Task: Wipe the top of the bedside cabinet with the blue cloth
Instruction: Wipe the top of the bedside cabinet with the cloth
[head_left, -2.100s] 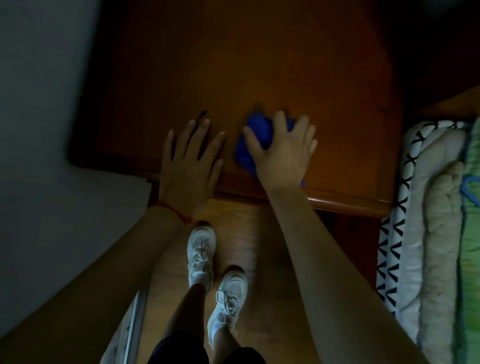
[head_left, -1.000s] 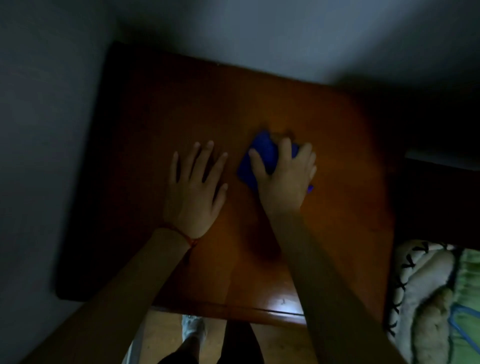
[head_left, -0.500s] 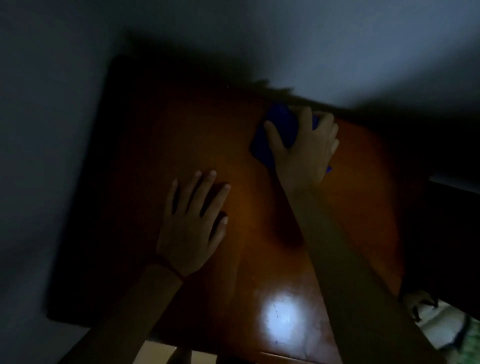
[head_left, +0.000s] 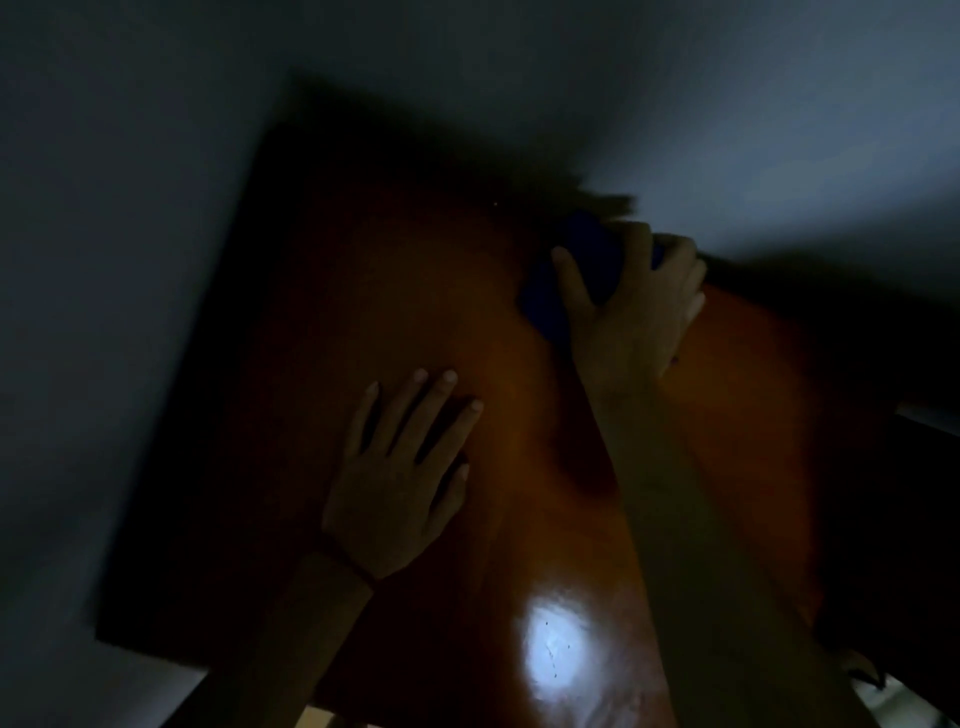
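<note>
right hand (head_left: 631, 317) lay spread flat on blue cloth (head_left: 556, 299), fingers extended, pinning it to cabinet top (head_left: 415, 312) at far edge by wall (head_left: 779, 130). cloth bunched, poked out past thumb side and beyond fingertips. left hand (head_left: 400, 483) open, palm down, holding nothing, on bare wood nearer body. cloth looked soft, light, limp; likely to ball up unless pressed with whole palm. glossy top probably slick, bright glare (head_left: 556, 649) near wrist side. room dim, detail poor.
</note>
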